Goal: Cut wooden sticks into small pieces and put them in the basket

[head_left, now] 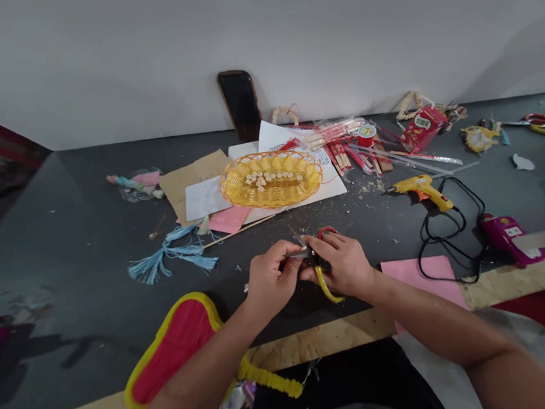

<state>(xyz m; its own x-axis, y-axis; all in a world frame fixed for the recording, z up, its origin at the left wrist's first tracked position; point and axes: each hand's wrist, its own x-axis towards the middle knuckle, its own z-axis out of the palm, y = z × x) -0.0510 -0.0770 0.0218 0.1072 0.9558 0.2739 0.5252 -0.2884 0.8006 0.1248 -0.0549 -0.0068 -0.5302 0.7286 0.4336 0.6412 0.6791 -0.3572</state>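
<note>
Scissors (327, 284) with one red and one yellow handle loop are in my right hand (347, 265), whose fingers wrap around the handles. Their blades are parted and point toward my left hand (275, 275). That hand is closed in a pinch beside the blades. A tiny pale piece shows between the blades at its fingertips, too small to name. Just beyond both hands sits a yellow woven basket (272, 195) with small cream-coloured pieces (270, 178) in it. A red slipper-shaped piece with a yellow edge (175, 347) lies by my left forearm.
Blue tassels (172, 254) and a thin stick (239, 231) lie left of the basket. A phone (240, 105) leans on the wall. To the right are wrapped chopsticks (339, 154), a yellow glue gun (421, 190) with a black cord, and pink paper (417, 274).
</note>
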